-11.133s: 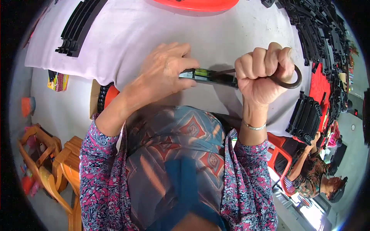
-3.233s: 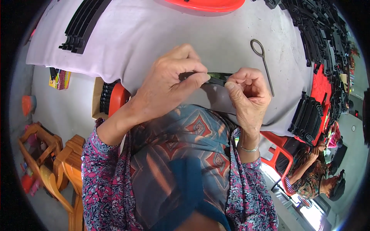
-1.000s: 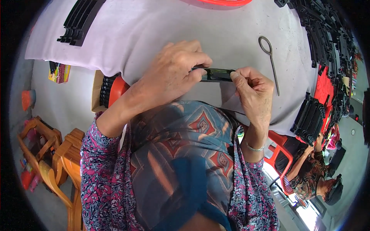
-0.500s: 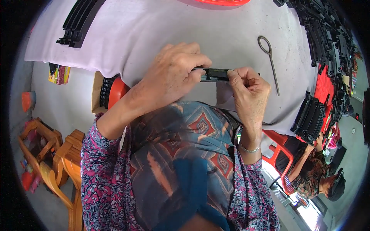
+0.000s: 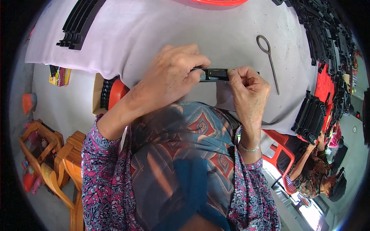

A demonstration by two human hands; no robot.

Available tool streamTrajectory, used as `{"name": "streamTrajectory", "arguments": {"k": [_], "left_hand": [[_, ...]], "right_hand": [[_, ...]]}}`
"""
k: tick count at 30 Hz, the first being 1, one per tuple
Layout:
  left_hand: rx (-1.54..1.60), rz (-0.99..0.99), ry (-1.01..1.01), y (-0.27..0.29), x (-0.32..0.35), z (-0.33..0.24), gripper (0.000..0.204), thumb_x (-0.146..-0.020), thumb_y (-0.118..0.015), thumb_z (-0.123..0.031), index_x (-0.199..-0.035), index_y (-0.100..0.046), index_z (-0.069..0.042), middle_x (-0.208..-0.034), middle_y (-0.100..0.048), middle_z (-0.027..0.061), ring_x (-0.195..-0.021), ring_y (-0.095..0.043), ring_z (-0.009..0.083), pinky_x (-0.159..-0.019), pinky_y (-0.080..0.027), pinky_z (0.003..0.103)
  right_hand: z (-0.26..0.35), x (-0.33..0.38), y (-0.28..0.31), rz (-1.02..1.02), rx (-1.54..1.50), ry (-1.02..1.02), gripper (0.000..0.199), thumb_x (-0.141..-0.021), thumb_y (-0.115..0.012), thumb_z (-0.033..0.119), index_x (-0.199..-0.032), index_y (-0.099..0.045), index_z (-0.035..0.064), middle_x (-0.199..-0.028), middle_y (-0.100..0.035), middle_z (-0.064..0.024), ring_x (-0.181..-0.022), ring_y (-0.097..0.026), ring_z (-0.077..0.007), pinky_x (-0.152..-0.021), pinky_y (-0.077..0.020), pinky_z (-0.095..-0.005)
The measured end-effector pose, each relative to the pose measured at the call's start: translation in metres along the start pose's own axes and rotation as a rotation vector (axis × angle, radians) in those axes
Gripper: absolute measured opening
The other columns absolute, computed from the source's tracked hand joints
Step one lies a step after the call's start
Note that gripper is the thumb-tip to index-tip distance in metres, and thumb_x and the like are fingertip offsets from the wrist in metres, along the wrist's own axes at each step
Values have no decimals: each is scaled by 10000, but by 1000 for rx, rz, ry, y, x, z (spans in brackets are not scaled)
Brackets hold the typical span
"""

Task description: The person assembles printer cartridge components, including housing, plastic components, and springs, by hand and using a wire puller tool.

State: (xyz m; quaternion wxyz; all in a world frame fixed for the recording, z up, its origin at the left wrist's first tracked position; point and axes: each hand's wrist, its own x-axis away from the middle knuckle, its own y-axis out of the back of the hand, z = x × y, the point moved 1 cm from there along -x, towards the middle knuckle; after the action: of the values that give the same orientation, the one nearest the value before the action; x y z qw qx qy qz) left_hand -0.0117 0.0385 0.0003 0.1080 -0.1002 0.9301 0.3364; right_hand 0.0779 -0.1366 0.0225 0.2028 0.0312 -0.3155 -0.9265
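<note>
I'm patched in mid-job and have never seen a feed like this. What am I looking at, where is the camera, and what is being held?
There is no machine: a person works with two bare hands. The one picture comes from a fisheye camera on their head, looking down, so straight edges bend near the rim. The left hand and right hand together hold a short black strip just above a table under a pale cloth. On the cloth lies a metal hook tool with a loop end, untouched. Stacks of long black strips sit at top left and along the right edge. Another person sits at lower right.
</note>
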Motion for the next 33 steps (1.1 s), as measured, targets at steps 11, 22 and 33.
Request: {"name": "streamTrajectory", "arguments": {"k": [11, 22, 33], "left_hand": [[-23, 15, 7, -1, -1, -1, 172, -833, -550, -88, -948, -648, -7, -801, -534, 125, -753, -532, 309, -750, -407, 387], [-13, 19, 0, -1, -1, -1, 173, -820, -559, -74, -951, -646, -3, -806, -544, 126, -757, -539, 309, -749, -407, 394], [0, 17, -11, -1, -2, 1, 166, -817, -586, -73, -952, -652, -3, -803, -553, 123, -757, -552, 306, -739, -401, 391]], "right_hand": [[0, -2, -3, -18, -1, 37, 173, -857, -675, 115, -751, -644, -18, -515, -521, -26, -511, -435, -32, -472, -378, -247], [-1, 0, -1, 49, -256, -78, 173, -865, -667, 88, -741, -631, -26, -557, -462, 53, -556, -385, -16, -477, -317, -214], [3, 0, -8, -52, 4, 39, 179, -836, -675, 110, -721, -629, -19, -506, -520, -30, -512, -447, -30, -481, -394, -239]]}}
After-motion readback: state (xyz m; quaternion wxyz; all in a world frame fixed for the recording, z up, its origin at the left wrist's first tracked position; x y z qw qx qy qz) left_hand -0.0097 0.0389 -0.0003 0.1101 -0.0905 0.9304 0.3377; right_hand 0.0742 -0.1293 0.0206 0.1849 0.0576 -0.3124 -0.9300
